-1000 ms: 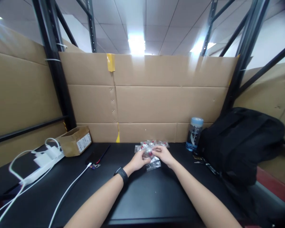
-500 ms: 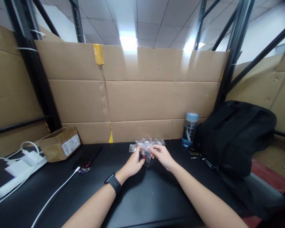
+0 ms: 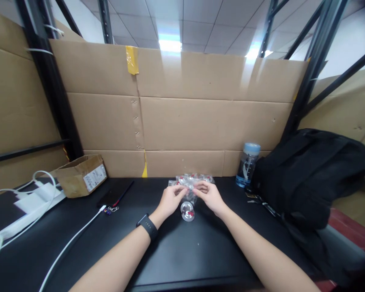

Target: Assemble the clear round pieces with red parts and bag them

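Observation:
My left hand (image 3: 172, 198) and my right hand (image 3: 209, 197) meet over the black table, each with thumb and fingers pinched together. Between them is a small clear plastic bag (image 3: 191, 197), which both pinch near its upper edge. Just below it on the table sits a round clear plastic case (image 3: 187, 211) with something red inside. Behind my fingers lies a pile of clear plastic packets (image 3: 195, 177) with red bits in them, partly hidden by my hands. A black watch is on my left wrist.
On the left are an open cardboard box (image 3: 84, 177), a dark phone (image 3: 112, 195), a pen, a white cable and a white power strip (image 3: 33, 215). To the right stand a water bottle (image 3: 248, 165) and a black backpack (image 3: 310, 174). A cardboard wall (image 3: 182, 121) closes the back.
The round clear case with the red inside now lies on the table below my hands. My hands have come closer together at the bag. The view has shifted slightly.

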